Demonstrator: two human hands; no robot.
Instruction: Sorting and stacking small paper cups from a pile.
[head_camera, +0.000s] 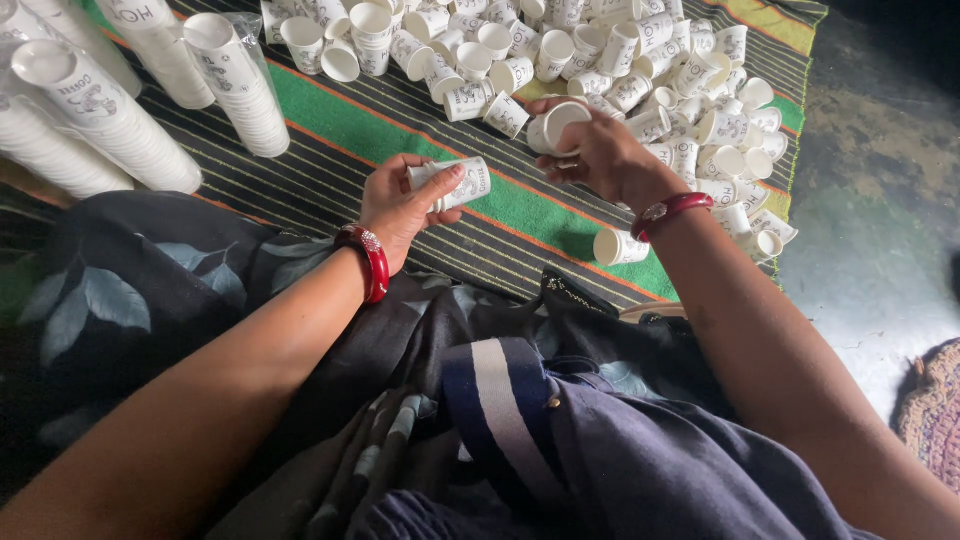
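Observation:
My left hand (400, 205) grips a short stack of white paper cups (462, 183) lying sideways over the striped mat. My right hand (605, 150) holds a single white paper cup (553, 126) with its mouth facing left, just right of and above the stack. Both wrists wear red bangles. A large heap of loose white paper cups (600, 60) lies beyond my right hand.
Tall wrapped stacks of cups (240, 85) lie at the upper left. A striped green and black mat (400, 130) covers the floor. One loose cup (620, 247) lies by my right wrist. Dark cloth covers my lap. Bare grey floor (870, 230) is at the right.

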